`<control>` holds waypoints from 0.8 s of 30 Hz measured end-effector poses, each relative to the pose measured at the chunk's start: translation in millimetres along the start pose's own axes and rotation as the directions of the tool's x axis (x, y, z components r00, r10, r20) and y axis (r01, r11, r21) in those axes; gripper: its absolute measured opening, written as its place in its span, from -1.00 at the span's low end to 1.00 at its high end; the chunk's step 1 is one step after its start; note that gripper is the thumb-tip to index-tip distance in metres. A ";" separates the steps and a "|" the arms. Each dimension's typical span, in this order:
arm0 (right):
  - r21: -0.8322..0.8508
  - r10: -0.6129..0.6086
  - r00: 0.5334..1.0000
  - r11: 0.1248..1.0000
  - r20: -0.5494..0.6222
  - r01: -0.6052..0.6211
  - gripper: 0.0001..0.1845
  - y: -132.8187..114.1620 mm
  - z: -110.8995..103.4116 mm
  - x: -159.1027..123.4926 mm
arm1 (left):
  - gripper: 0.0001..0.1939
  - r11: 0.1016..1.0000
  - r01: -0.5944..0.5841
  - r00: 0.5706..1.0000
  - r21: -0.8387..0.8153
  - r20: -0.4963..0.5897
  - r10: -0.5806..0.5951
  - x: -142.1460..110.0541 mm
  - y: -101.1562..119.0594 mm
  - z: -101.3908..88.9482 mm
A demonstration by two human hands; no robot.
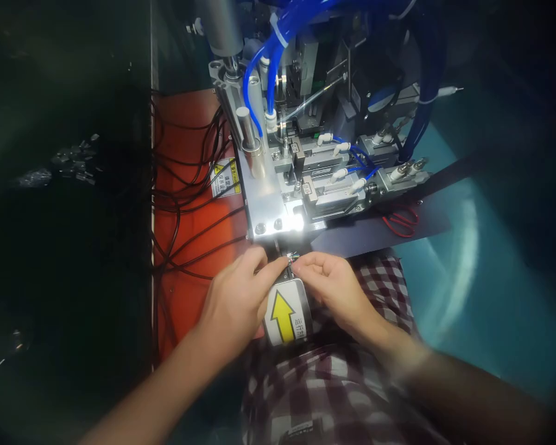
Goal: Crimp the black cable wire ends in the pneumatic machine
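As seen in the head view, lying right at the meeting of both hands, just short of the machine: a small wired piece (291, 255), largely covered by fingers. Pinched, as far as visible, by the right hand (336, 281), coming in from the right with wrist low and fingers bent. Met from the opposite side by the left hand (236, 293), reaching across with thumb stretched to the piece; cannot tell whether gripping it or merely steadying it, for lack of any view of the forefinger's tip. Neither nearer than the other, with both at the piece.

Set beyond the arrow label (282, 315), on the side pointed to by the yellow arrow, and before the front edge of the metal plate (264, 207); apart from that plate by a narrow dark gap. Too small to read a long axis with confidence; thin coloured strands fanning out rightward, slightly away from the body, roughly crosswise to the arrow. Seemingly crucial here: the line running forward from fingertips to plate, along the arrow. Well off to the right, looped red wires (401, 222); leftward, black cables (178, 210) across an orange surface (201, 238).
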State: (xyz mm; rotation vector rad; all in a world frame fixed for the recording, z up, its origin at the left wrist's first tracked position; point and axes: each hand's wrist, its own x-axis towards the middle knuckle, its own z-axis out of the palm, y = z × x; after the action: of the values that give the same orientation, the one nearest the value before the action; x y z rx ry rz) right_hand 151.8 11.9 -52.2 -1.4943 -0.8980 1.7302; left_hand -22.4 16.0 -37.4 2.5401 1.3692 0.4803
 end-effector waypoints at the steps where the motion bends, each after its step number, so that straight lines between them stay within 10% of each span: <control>1: -0.074 -0.053 0.998 0.996 -0.029 0.050 -0.73 -1.3 0.4 -0.8 | -0.65 1.000 -0.001 1.000 -0.002 -0.004 0.001 0.0 0.0 0.3; 7: -0.662 -0.483 0.871 0.625 0.088 0.413 -0.85 -15.1 -11.2 -0.5 | -0.65 1.000 -0.016 1.000 -0.007 -0.013 0.016 1.0 0.3 1.0; 16: -0.166 -0.051 0.981 0.983 0.188 0.083 -0.77 -14.3 -20.2 17.4 | -0.64 1.000 -0.016 1.000 0.024 -0.006 0.016 2.4 0.1 -0.8; 24: -0.179 -0.260 0.963 0.946 0.074 0.269 -0.64 8.0 -6.9 22.5 | -0.66 0.999 -0.027 0.999 -0.041 -0.022 0.026 0.1 -1.7 1.6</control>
State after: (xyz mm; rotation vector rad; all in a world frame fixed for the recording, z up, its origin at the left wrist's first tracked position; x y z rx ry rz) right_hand 155.6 27.0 -71.6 -1.3780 -1.2566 1.5253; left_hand -23.1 16.9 -39.4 2.5300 1.3206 0.5363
